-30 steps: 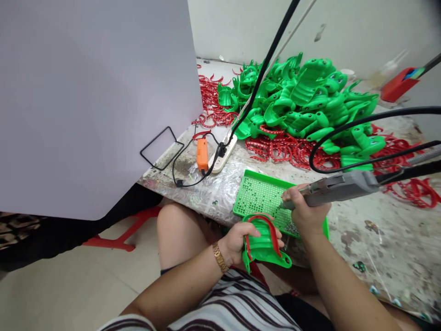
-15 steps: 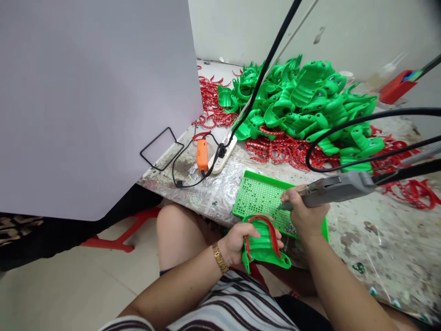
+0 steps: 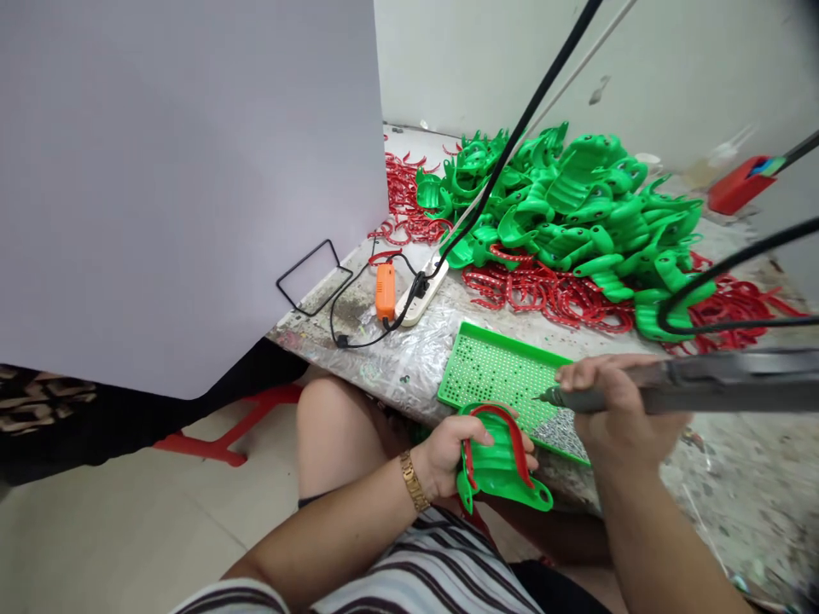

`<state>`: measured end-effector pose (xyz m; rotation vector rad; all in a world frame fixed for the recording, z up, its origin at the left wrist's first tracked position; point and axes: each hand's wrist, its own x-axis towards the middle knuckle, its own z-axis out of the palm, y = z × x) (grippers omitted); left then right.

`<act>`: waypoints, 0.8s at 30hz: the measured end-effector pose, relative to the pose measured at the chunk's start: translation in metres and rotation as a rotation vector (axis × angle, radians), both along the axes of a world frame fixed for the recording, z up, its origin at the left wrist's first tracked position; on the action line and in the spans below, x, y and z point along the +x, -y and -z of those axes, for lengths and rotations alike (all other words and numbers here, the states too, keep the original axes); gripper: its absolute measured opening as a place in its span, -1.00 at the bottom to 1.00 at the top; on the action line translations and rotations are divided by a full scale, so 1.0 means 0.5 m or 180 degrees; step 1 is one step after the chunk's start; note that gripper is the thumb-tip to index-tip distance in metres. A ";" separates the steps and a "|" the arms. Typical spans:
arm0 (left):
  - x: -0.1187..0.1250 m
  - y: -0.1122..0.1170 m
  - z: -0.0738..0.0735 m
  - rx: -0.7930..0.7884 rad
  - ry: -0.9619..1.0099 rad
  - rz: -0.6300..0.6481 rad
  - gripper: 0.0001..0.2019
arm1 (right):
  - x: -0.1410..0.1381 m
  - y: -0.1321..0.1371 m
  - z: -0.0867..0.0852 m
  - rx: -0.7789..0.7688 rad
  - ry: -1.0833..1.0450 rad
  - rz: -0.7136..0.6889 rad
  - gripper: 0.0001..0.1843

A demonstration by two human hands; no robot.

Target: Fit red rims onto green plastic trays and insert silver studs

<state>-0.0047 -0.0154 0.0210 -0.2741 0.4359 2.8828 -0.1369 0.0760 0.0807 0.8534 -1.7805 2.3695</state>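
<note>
My left hand (image 3: 448, 456) grips a curved green plastic piece (image 3: 499, 460) with a red curved strip (image 3: 519, 452) lying along its inner rim, held just above my lap. Wrapped round a grey electric screwdriver (image 3: 614, 394), my right hand (image 3: 618, 409) keeps the tool almost level, its tip pointing left. That tip is over the green perforated tray (image 3: 496, 343), apart from the green piece. Small metal screws (image 3: 563, 431) lie heaped in the tray's near right part. The fingers of my left hand behind the piece are partly hidden.
Behind the tray rises a pile of green plastic pieces (image 3: 576, 196) with red strips (image 3: 543, 294) around it. An orange adapter (image 3: 385, 290) and a white power strip (image 3: 426, 294) lie left. A large grey panel (image 3: 192, 170) blocks the left side. Black cables (image 3: 537, 94) hang across.
My right hand has raised the screwdriver and swung it a little to the right, uncovering more screws. My left hand still holds the green piece. The view has shifted slightly.
</note>
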 end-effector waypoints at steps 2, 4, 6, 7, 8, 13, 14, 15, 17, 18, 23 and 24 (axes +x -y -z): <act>-0.001 -0.004 -0.005 -0.0065 0.0060 0.0048 -0.44 | 0.024 -0.011 -0.041 -0.0250 -0.0069 -0.0324 -0.75; -0.001 -0.009 -0.007 -0.0123 0.0110 0.0141 -0.45 | 0.051 -0.021 -0.070 -0.0432 -0.0101 -0.0643 -0.76; 0.001 -0.012 -0.005 -0.0174 0.0145 0.0319 -0.49 | 0.075 -0.027 -0.083 -0.0511 -0.0093 -0.0828 -0.75; 0.003 -0.013 -0.003 -0.0197 0.0160 0.0418 -0.50 | 0.085 -0.027 -0.084 -0.0527 -0.0101 -0.0895 -0.75; 0.005 -0.015 -0.002 -0.0215 0.0171 0.0499 -0.52 | 0.092 -0.026 -0.082 -0.0543 -0.0130 -0.0947 -0.76; 0.009 -0.019 0.002 -0.0250 0.0063 0.0482 -0.50 | 0.106 -0.012 -0.065 -0.0517 -0.0119 -0.1072 -0.76; 0.009 -0.020 0.000 -0.0251 0.0061 0.0449 -0.49 | 0.106 -0.011 -0.062 -0.0513 -0.0104 -0.1080 -0.76; 0.009 -0.021 -0.002 -0.0252 0.0063 0.0410 -0.48 | 0.106 -0.010 -0.061 -0.0512 -0.0093 -0.1081 -0.75; 0.009 -0.022 -0.007 -0.0251 0.0046 0.0328 -0.46 | 0.106 -0.008 -0.059 -0.0530 -0.0101 -0.1061 -0.74; 0.010 -0.023 -0.010 -0.0257 0.0015 0.0297 -0.46 | 0.106 -0.008 -0.058 -0.0535 -0.0101 -0.1054 -0.75; 0.011 -0.024 -0.017 -0.0313 -0.0053 0.0198 -0.47 | 0.105 -0.006 -0.056 -0.0532 -0.0127 -0.1133 -0.79; 0.012 -0.024 -0.017 -0.0333 -0.0046 0.0180 -0.47 | 0.105 -0.006 -0.056 -0.0534 -0.0132 -0.1138 -0.79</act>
